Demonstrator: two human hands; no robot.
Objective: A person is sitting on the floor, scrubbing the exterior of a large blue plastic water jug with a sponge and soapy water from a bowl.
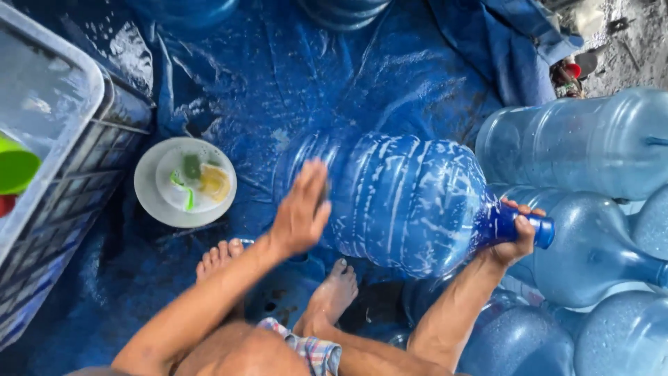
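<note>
A large blue water jug [400, 202] lies on its side in front of me, streaked with white soap foam. My right hand [516, 235] grips its neck near the mouth at the right. My left hand [300, 209] presses against the jug's bottom end with something dark under the palm, mostly hidden, maybe a scrubber. My bare feet [334, 289] rest on the wet blue tarp [278, 76] below the jug.
Several more blue jugs [584, 139] are piled at the right. A white lid or dish [149, 188] holding a yellow sponge and green items sits on the tarp at left. A grey plastic crate [62, 181] with a green cup stands at far left.
</note>
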